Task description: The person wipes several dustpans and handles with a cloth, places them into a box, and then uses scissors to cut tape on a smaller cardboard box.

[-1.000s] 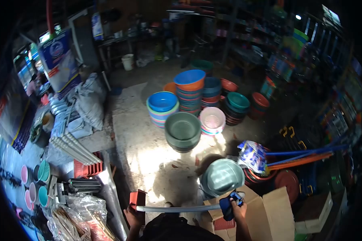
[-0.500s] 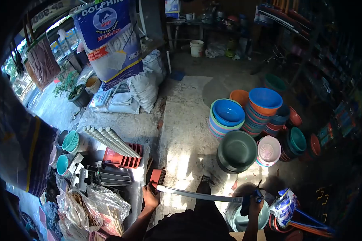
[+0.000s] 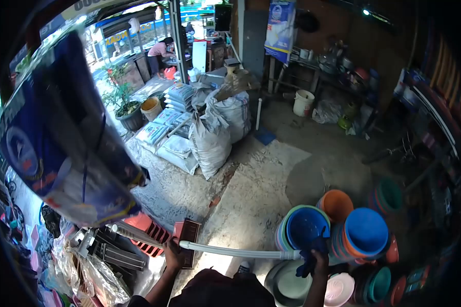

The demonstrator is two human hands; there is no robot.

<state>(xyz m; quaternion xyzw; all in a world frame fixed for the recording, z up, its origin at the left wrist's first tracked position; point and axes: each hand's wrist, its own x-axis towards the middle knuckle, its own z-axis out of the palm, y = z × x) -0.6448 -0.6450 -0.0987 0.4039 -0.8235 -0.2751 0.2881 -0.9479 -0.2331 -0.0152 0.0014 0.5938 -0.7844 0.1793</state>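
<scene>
A long-handled dustpan lies crosswise in front of me, its red pan at the left and its pale handle running right. My left hand is closed at the joint of pan and handle. Over on the right, my right hand grips a dark blue cloth bunched against the handle's far end. Whether its fingers also reach the handle is hidden by the cloth. Beside my left hand is a red stack of slotted pans with pale handles.
Stacked basins, including a blue basin, stand to the right. A large blue printed package hangs close at the left. White sacks and a potted plant are ahead. Plastic-wrapped goods lie at lower left. A person bends outside.
My view has tilted up and turned, bringing the street and another person into sight. Both hands keep hold, and the dustpan's pan now shows more of its broad face.
</scene>
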